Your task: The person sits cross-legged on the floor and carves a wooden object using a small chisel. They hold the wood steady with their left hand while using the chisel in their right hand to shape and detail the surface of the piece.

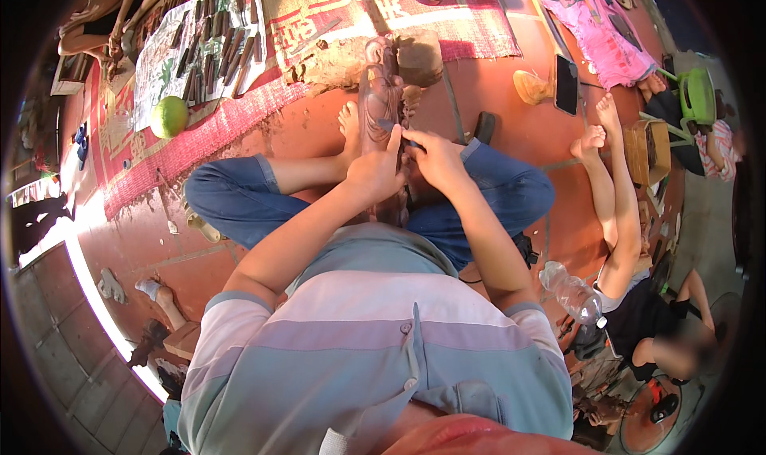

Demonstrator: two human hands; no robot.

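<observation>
A dark brown carved wooden figure (375, 96) lies lengthwise between my crossed legs, its head end pointing away from me. My right hand (435, 161) is closed round the dark handle of a small carving chisel (386, 125), whose grey blade rests against the figure. From the other side my left hand (375, 174) lies over the figure, its index finger reaching forward against the tool and the other fingers curled. The lower fingers of both hands are partly hidden. Beyond the figure's head end lie a rough wood block (339, 66) and a rounder wooden block (420, 59).
Several wood-handled tools (215, 44) lie on a white sheet at far left, near a green round fruit (169, 117). A patterned mat (239, 120) covers the far floor. Rightward are a phone (566, 84), another person's legs (614, 192) and a plastic bottle (570, 290).
</observation>
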